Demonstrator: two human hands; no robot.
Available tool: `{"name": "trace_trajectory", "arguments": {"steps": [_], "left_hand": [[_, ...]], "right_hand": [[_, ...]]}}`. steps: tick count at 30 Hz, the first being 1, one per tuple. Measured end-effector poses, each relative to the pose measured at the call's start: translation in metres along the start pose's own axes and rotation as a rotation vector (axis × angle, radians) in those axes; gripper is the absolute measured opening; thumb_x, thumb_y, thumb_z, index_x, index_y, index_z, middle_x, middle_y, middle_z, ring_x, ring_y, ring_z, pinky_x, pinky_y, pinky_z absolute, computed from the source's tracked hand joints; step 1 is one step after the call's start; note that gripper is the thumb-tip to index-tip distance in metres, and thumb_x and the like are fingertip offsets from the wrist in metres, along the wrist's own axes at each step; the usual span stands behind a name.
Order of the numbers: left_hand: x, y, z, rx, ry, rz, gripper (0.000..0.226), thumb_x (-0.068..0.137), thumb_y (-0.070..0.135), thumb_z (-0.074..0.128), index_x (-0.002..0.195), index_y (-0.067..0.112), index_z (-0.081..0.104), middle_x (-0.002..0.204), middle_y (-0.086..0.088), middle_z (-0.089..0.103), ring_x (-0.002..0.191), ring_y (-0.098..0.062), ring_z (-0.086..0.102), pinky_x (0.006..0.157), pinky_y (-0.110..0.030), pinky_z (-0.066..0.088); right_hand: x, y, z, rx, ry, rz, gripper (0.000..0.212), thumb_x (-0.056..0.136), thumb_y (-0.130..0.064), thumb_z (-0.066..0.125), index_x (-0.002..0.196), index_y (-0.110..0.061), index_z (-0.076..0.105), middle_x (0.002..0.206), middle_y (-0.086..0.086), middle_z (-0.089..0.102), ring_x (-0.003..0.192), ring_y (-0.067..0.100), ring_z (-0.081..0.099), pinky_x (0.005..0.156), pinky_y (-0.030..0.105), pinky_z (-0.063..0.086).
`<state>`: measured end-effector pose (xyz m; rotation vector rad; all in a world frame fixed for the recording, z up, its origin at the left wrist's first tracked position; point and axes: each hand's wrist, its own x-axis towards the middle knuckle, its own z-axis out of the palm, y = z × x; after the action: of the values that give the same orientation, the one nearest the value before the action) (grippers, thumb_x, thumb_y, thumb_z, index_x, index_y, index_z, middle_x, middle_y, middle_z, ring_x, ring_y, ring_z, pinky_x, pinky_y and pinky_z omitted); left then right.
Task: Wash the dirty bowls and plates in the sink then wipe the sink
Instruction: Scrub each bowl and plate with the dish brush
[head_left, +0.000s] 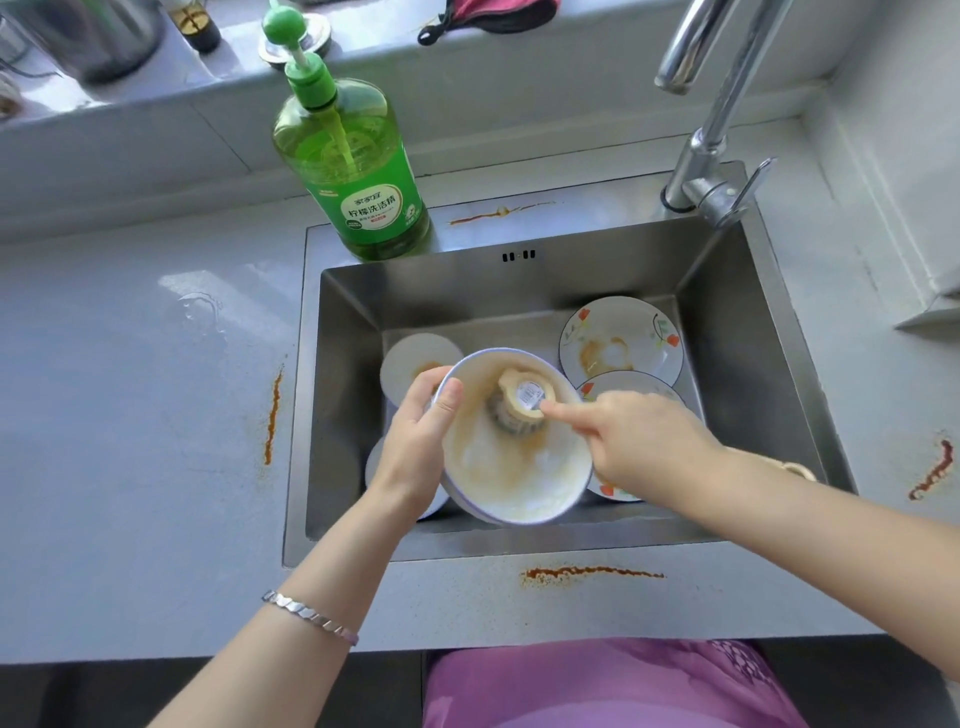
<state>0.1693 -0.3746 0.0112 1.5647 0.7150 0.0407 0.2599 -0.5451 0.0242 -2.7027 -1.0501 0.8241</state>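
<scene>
We hold the dirty bowl (511, 467) tilted above the sink (467, 296), its open side turned up toward us. Its white inside is smeared with brownish-orange residue and some foam. Our left hand (415, 441) grips the bowl at its left rim, thumb hooked over the edge and fingers wrapped behind. Our right hand (639, 441) holds a scrubbing brush (522, 402) whose round head, with a small label on it, presses into the upper part of the bowl. The index finger lies straight along the head and the other fingers are curled under; the handle is hidden by the hand. A loop of cord (797, 470) shows just beside the right wrist.

Below the bowl, on the sink floor, lie more dishes. A flowered plate (621, 338) with a brown stain leans in the back right corner. A second flowered plate (631, 382) lies partly under our right hand. A small white dish (415, 358) sits at the left, and another white dish (374, 462) shows under our left wrist.

A green bottle of dish soap (358, 171) with a pump stands upright on the sink's back ledge, left of centre. The chrome tap (717, 114) rises at the back right corner. The grey counter (130, 415) round the sink carries orange-red streaks: one left of the sink (272, 415), one along the front edge (587, 573), one at the far right (932, 470) and one behind the basin (498, 212). A small puddle (200, 312) glistens on the left counter. A silver bracelet (311, 618) circles our left forearm.
</scene>
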Motion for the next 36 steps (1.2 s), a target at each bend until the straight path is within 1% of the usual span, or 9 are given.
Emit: {"name": "trace_trajectory", "arguments": {"steps": [6,9,13,17,20,26,31,34,36], "left_hand": [[0.008,-0.003,-0.002,0.03,0.132,-0.024,0.016,0.098,0.028,0.042,0.1,0.029,0.058,0.095,0.012,0.061,0.094,-0.008,0.056,0.084,-0.02,0.045],[0.01,-0.006,-0.005,0.01,0.196,-0.088,0.015,0.098,0.035,0.042,0.1,0.036,0.057,0.102,0.009,0.062,0.105,-0.019,0.057,0.097,-0.045,0.046],[0.012,-0.003,-0.013,-0.052,0.261,-0.144,0.017,0.099,0.036,0.038,0.096,0.039,0.054,0.101,0.011,0.06,0.103,-0.02,0.058,0.095,-0.052,0.047],[0.008,-0.007,-0.008,-0.142,0.141,-0.195,0.021,0.1,0.037,0.033,0.099,0.038,0.054,0.101,0.007,0.062,0.091,-0.016,0.061,0.088,-0.047,0.049],[0.003,-0.011,-0.002,-0.233,0.017,-0.208,0.026,0.101,0.034,0.029,0.108,0.032,0.054,0.101,0.007,0.064,0.082,-0.004,0.066,0.072,-0.025,0.054],[-0.002,-0.013,0.007,-0.198,-0.123,-0.228,0.031,0.101,0.028,0.03,0.124,0.02,0.05,0.106,0.007,0.063,0.089,-0.002,0.066,0.068,-0.014,0.052],[-0.004,-0.012,0.01,0.555,-0.048,0.108,0.051,0.091,0.035,0.058,0.137,0.023,0.042,0.127,0.017,0.044,0.121,0.001,0.038,0.103,-0.016,0.028],[-0.024,-0.007,0.026,0.664,-0.268,0.319,0.045,0.081,0.042,0.066,0.121,0.023,0.057,0.11,0.024,0.048,0.105,0.011,0.038,0.092,-0.001,0.026],[-0.036,-0.007,0.039,0.729,-0.389,0.32,0.019,0.083,0.034,0.068,0.094,0.02,0.063,0.087,0.019,0.057,0.085,0.002,0.049,0.075,-0.011,0.037]], "right_hand": [[-0.014,-0.02,0.021,0.324,-0.169,-0.04,0.045,0.096,-0.019,0.037,0.124,-0.051,0.05,0.113,-0.001,0.063,0.086,0.023,0.055,0.065,0.026,0.039],[-0.005,0.002,0.013,0.438,-0.063,0.055,0.04,0.096,-0.021,0.04,0.122,-0.048,0.054,0.104,-0.015,0.066,0.089,0.016,0.059,0.067,0.022,0.044],[-0.014,0.018,0.018,0.958,0.216,0.154,0.042,0.093,-0.019,0.053,0.122,-0.048,0.048,0.109,-0.022,0.061,0.1,0.005,0.06,0.086,0.019,0.047],[-0.009,0.016,0.026,1.426,0.165,0.264,0.065,0.077,-0.032,0.069,0.135,-0.038,0.042,0.082,0.003,0.061,0.048,0.004,0.046,0.05,0.016,0.036],[-0.005,0.017,0.028,1.75,0.041,0.244,0.085,0.062,-0.041,0.074,0.138,-0.033,0.037,0.071,0.002,0.059,0.041,0.004,0.025,0.038,0.016,0.023],[-0.008,0.019,0.032,1.65,0.038,0.22,0.057,0.058,-0.039,0.074,0.11,-0.051,0.053,0.078,0.006,0.058,0.062,0.025,0.041,0.055,0.028,0.034],[-0.01,0.015,0.037,1.565,0.21,0.386,0.044,0.081,-0.023,0.067,0.113,-0.048,0.053,0.068,0.005,0.055,0.063,0.023,0.037,0.053,0.028,0.033],[-0.007,0.013,0.038,1.487,0.293,0.459,0.045,0.081,-0.026,0.065,0.119,-0.048,0.053,0.072,0.004,0.06,0.066,0.026,0.045,0.06,0.037,0.043],[-0.003,0.01,0.037,1.407,0.321,0.494,0.051,0.082,-0.03,0.064,0.129,-0.04,0.049,0.079,-0.002,0.065,0.069,0.021,0.055,0.066,0.039,0.051]]}}
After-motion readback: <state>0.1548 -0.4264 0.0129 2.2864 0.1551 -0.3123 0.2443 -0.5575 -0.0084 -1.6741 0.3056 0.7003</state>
